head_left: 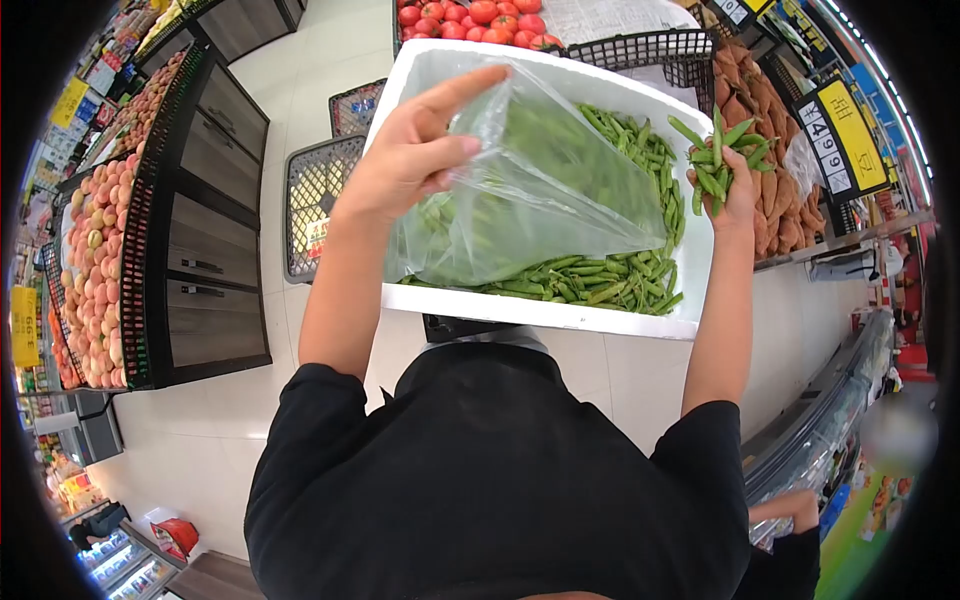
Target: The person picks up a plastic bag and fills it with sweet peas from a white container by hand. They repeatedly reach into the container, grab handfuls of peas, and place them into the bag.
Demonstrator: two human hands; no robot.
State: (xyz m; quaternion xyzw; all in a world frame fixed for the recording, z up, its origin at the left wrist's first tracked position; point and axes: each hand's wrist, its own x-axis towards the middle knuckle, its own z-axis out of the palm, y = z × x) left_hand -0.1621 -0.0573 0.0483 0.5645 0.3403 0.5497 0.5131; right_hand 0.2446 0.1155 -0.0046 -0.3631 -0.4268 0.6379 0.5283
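My left hand (412,150) grips a clear plastic bag (545,195) at its upper edge, index finger stretched along the rim. The bag hangs spread over a white foam box (560,318), hiding part of the green pea pods (600,278) inside. At the box's right side, my right hand (736,192) is closed around a bunch of pea pods (712,168), several poking out between the fingers. That bunch is held up over the box's right rim, outside the bag.
Red tomatoes (480,18) lie beyond the box, and brown sweet potatoes (770,150) to its right beside a price sign (842,135). Dark crates (318,165) stand left of the box. A peach stand (98,260) is farther left. Another person's arm (790,507) shows at lower right.
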